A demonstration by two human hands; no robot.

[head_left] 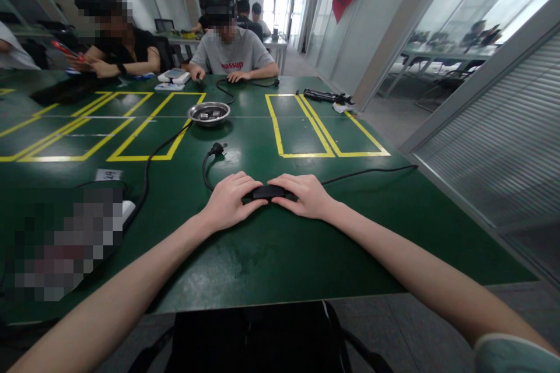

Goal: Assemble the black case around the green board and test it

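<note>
A black power adapter [268,192] lies level between my two hands, just above or on the green table [262,256]. My left hand [231,201] grips its left end between thumb and fingers, and my right hand [304,195] grips its right end the same way. From the left side a black cable curves up to a plug [217,150] lying on the table beyond my left hand. On the other side a thin black cord [371,171] runs from behind my right hand toward the table's right edge.
Beyond my hands stands a metal bowl [209,114] holding small metal parts. Yellow tape outlines [306,155] mark the table. A black folded tripod-like item [326,96] lies at the far right. A blurred object [70,250] is at left. Two people sit across the table.
</note>
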